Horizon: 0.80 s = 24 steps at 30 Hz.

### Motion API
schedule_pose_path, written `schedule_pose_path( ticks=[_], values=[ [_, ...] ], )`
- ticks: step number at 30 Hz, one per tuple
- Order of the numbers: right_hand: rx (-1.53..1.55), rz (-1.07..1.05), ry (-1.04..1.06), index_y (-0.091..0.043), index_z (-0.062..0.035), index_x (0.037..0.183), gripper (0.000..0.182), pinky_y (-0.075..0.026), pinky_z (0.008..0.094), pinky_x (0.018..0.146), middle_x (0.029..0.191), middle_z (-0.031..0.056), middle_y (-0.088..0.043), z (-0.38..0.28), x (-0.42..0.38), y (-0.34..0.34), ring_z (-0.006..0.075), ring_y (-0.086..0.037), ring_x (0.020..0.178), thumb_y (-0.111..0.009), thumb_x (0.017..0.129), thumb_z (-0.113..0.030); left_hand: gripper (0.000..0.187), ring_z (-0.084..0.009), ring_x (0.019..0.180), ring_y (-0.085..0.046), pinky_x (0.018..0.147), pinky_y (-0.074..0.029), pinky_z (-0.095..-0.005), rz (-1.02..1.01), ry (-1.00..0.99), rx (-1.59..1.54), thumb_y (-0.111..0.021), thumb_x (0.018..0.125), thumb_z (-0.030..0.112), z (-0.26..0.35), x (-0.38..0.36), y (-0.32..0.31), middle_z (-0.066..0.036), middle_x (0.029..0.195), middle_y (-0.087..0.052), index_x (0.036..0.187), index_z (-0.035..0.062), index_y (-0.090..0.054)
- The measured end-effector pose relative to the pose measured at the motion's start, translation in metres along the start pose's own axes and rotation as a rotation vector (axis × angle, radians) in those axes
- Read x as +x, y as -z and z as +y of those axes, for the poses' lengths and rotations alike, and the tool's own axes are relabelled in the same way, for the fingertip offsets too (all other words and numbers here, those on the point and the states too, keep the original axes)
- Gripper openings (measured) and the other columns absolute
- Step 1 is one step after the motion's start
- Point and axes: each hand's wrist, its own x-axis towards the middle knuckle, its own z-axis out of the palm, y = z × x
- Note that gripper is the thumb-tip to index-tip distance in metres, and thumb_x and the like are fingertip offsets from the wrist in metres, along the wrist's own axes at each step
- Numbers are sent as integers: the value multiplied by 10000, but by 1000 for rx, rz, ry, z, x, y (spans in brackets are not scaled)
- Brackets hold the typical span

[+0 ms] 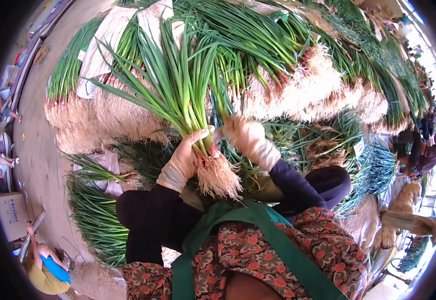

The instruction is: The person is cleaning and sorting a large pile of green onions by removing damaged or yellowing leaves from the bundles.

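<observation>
A bunch of green onions (188, 107) stands tilted in front of me, leaves fanning up and to the left, with reddish-white bases and a mass of pale roots at the bottom. My left hand (180, 162), in a pale glove, is wrapped round the bunch just above the roots. Just to the right is my right hand (253, 142), also gloved and smeared by motion, with its fingers curled. A blurred green onion stalk (222, 104) rises from those fingers; its lower end is hidden.
Piled green onions (253, 35) with thick pale roots (298, 85) form a wall ahead. Loose leaves (328, 135) litter the ground before me. More onions (98, 220) lie at left, near a cardboard box (12, 216). People (48, 270) are at both edges.
</observation>
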Motion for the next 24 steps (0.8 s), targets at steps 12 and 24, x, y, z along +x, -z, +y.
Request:
schedule_pose_path(
  ticks=[12, 24],
  values=[
    [1542, -599, -204, -571, -95, 979, 457, -431, 306, 627, 814, 50, -569, 27, -16, -30, 169, -546, 707, -512, 856, -531, 341, -260, 879, -599, 754, -494, -394, -15, 70, 24, -595, 837, 222, -24, 3, -3, -156, 1006, -609, 1098, 19, -514],
    [1690, 33, -502, -565, 34, 1039, 241, -479, 360, 497, 767, 69, -567, 44, 7, -72, 214, -565, 659, -527, 878, -141, 365, -231, 863, -611, 640, -504, -311, 63, -5, 106, -629, 807, 214, -42, 10, 21, -165, 1006, -617, 1058, -33, -534]
  ],
)
